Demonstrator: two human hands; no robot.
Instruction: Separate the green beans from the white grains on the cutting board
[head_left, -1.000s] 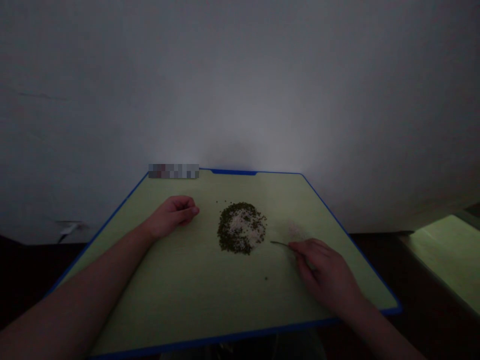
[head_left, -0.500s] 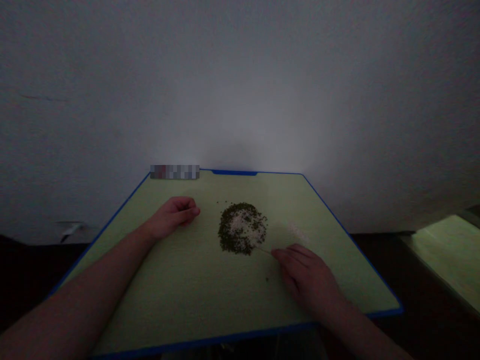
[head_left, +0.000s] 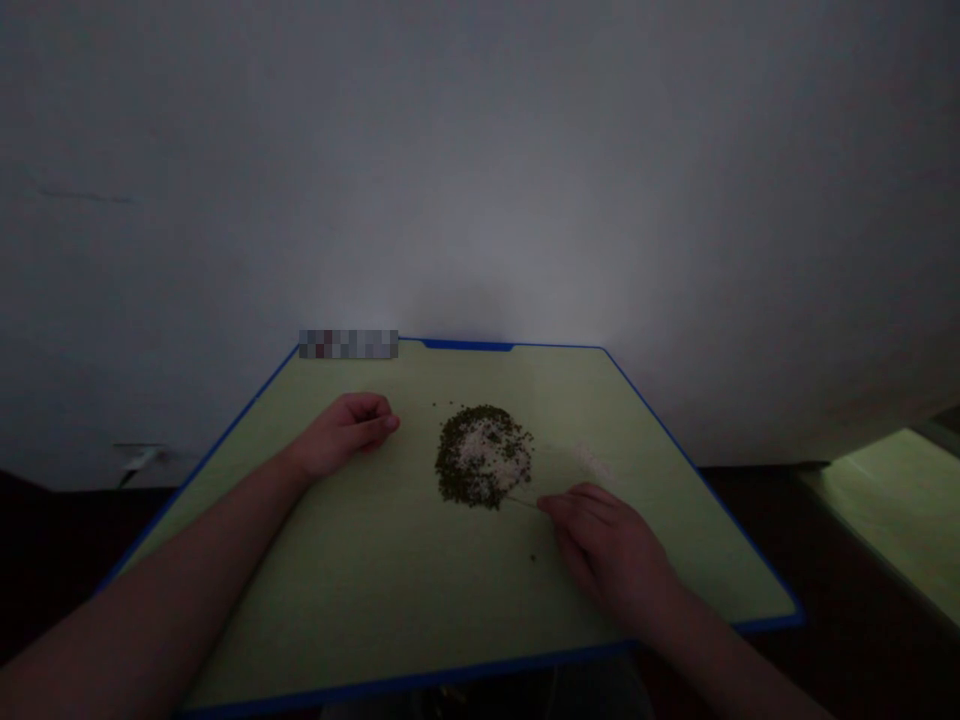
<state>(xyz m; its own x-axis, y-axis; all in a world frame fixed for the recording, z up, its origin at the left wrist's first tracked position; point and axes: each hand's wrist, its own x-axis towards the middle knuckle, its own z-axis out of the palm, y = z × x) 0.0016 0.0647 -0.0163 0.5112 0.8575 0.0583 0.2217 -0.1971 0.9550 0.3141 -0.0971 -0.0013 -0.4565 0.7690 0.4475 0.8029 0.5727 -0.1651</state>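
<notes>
A round heap of dark green mung beans with white grains at its centre (head_left: 483, 456) lies in the middle of a pale green board (head_left: 360, 590). My right hand (head_left: 609, 548) pinches a thin pale stick (head_left: 523, 503), whose tip reaches the lower right edge of the heap. My left hand (head_left: 349, 433) rests curled on the board to the left of the heap, touching nothing else. A stray bean (head_left: 533, 557) lies just left of my right hand. A faint patch of white grains (head_left: 596, 465) lies to the right of the heap.
The board has a blue rim (head_left: 405, 683) and stands against a pale wall (head_left: 480, 180). A pixelated blurred patch (head_left: 348, 344) covers part of its far edge. Another lit green surface (head_left: 892, 510) lies beyond the right side, above a dark floor.
My right hand has moved left toward the heap, bringing the stick's tip to its edge. My left hand has stayed in place.
</notes>
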